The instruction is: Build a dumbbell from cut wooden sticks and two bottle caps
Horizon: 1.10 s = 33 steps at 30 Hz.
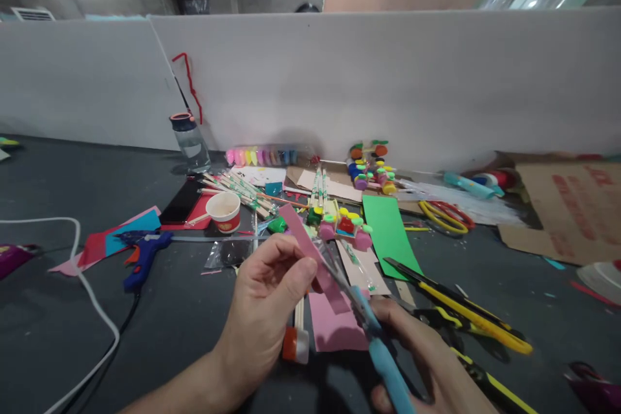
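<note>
Between the thumb and fingers of my left hand (272,297) is a narrow strip of pink paper (303,233), tilted down to the right. My right hand (422,349) grips a pair of scissors (383,349) with light blue handles. The scissor blades lie against the strip, just right of my left thumb; whether they are cutting through it I cannot tell. On the table under my hands lies a larger piece of pink paper (334,330). An orange-and-white piece (295,345) with pale sticks sits below my left fingers.
A blue glue gun (145,259) and white cable lie left. A paper cup (224,211), wooden sticks (247,193) and a water bottle (191,142) stand beyond. Green paper (391,229), a yellow utility knife (485,323) and red-and-yellow scissors (444,217) are right. Small colourful models (347,226) sit ahead.
</note>
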### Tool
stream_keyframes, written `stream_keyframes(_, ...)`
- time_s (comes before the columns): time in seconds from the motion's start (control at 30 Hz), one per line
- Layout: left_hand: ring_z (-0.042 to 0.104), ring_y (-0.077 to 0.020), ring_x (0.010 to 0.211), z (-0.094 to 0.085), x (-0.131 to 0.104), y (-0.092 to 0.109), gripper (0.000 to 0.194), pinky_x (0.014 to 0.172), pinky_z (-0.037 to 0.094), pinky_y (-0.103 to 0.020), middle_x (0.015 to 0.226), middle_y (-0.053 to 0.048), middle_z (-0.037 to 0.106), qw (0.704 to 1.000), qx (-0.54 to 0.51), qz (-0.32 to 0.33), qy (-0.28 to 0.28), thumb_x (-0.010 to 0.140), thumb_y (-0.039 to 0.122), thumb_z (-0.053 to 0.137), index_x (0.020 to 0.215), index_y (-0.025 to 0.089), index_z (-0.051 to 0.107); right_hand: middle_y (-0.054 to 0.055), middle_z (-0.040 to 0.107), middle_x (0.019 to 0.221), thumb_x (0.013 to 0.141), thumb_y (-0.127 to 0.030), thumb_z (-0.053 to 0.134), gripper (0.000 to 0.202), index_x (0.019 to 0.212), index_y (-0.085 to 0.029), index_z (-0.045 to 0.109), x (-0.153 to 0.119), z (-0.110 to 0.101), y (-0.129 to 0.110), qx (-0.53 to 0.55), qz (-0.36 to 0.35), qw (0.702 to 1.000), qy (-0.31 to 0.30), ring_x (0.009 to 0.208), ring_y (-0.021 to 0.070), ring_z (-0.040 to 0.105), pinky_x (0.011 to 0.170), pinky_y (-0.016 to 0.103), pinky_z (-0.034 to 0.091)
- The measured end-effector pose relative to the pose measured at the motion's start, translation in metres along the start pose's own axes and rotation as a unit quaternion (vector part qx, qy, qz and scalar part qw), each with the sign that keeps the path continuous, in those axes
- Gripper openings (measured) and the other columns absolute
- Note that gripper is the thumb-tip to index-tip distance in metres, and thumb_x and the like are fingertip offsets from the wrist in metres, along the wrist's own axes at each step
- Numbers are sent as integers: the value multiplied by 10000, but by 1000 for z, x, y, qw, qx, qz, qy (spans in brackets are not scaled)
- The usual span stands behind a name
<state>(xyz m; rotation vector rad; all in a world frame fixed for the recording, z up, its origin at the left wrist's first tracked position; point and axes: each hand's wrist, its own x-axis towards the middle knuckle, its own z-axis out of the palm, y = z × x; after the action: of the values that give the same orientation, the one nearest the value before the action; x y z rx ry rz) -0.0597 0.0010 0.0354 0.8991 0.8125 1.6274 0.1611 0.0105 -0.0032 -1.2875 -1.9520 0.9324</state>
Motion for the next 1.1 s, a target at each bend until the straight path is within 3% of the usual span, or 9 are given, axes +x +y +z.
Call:
stream_keyframes(0.13,520,-59,664,3,-2,-1,157,649,464,-131,726,46,578,1000,6,-1,25,845,297,753,773,196,656,35,738,925,684,-429,763,365,1001,-258,700,-1,2,-9,-63,-93,994,-1,788,248,706,641,263,580)
stream_keyframes(0.27,517,-59,655,3,-3,-2,143,640,459,-122,721,41,589,999,29,10,26,849,294,747,780,197,668,41,734,885,790,-405,664,225,951,-249,676,2,1,-22,-86,-141,986,29,754,227,702,643,256,571)
stream_keyframes(0.4,513,-70,668,2,-5,-3,129,651,459,-135,729,34,589,998,50,14,29,855,286,739,780,203,677,40,724,824,841,-369,592,138,882,-254,655,5,4,-24,-85,-151,984,30,707,217,693,602,251,555)
stream_keyframes(0.57,551,-76,679,3,-6,-2,70,671,478,-149,751,27,631,999,49,20,14,864,277,729,816,225,720,44,720,796,848,-400,601,154,884,-258,647,6,7,-21,-92,-139,985,43,684,225,691,591,266,554)
stream_keyframes(0.87,562,-78,704,2,-6,-5,87,694,487,-155,755,35,633,998,56,11,31,860,282,735,800,223,710,9,709,725,952,-410,493,202,854,-274,604,4,3,-24,-79,-173,981,24,577,178,662,519,240,501)
stream_keyframes(1.1,605,-88,719,3,-7,-5,93,710,515,-166,768,27,678,998,54,7,43,831,316,766,832,231,728,2,703,695,952,-386,508,185,854,-271,613,10,5,-21,-89,-177,980,22,570,179,678,503,237,504)
